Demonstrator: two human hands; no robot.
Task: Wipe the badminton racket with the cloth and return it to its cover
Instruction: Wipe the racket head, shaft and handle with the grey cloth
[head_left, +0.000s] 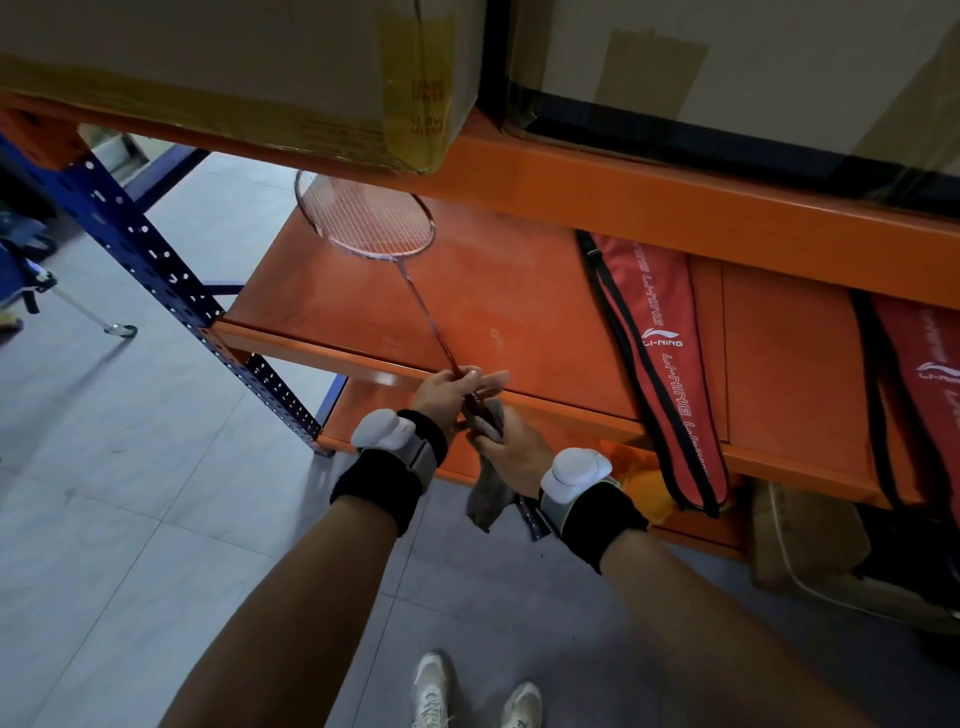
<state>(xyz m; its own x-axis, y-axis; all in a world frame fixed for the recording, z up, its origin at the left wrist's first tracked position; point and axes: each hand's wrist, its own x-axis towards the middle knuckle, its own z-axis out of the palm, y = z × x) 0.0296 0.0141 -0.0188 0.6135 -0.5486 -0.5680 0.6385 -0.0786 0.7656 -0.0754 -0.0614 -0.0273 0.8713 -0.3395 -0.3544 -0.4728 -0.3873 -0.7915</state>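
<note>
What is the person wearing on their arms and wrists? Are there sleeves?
No sleeves show: both forearms are bare. Each wrist has a wide black wristband with a smooth, rounded white device strapped on top by a grey band. The left hand has its device at the left wrist device; the right hand has a matching right wrist device, its band edged in thin yellow-green. No gloves.

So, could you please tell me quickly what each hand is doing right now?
Left hand: fingers curled round the badminton racket shaft.
Right hand: grips the grey cloth wrapped round the racket's handle.
</note>
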